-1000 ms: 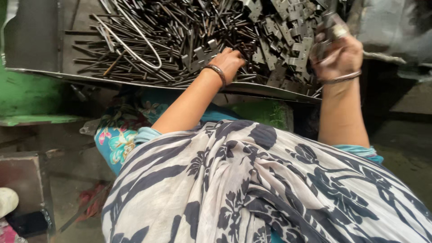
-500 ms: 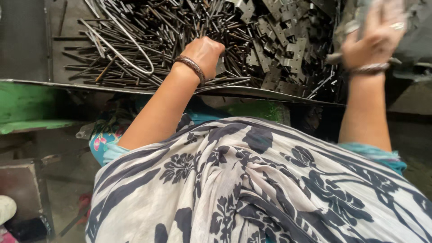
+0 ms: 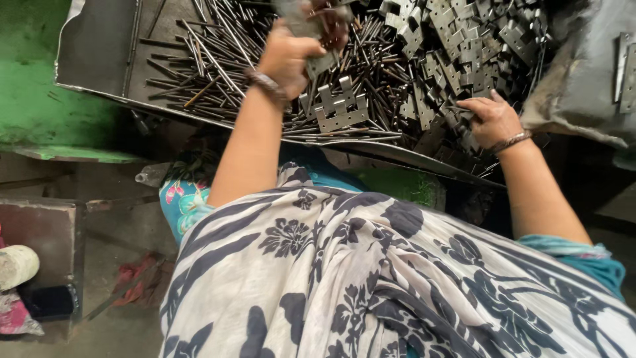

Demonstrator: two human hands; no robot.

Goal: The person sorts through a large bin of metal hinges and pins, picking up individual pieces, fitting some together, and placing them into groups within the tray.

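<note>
My left hand (image 3: 291,53) is raised over a metal tray (image 3: 99,59) and is closed on a grey metal hinge plate (image 3: 317,33). A second hinge plate (image 3: 341,109) lies just below it on a heap of thin metal pins (image 3: 218,59). My right hand (image 3: 491,121) reaches into a pile of grey hinge plates (image 3: 477,46) at the tray's right side, fingers bent on the pieces; whether it grips one is hidden. Each wrist wears a bangle. My lap is covered by white cloth with a dark flower print (image 3: 371,278).
A green painted bench (image 3: 40,106) stands left of the tray. A grey sack (image 3: 589,79) sits at the right. On the floor at the left are a dark metal box (image 3: 46,232), a pale roll (image 3: 16,265) and a red rag (image 3: 136,282).
My left hand has lifted from the pins and now holds a hinge plate. My right hand has come down from the air into the pile of hinge plates.
</note>
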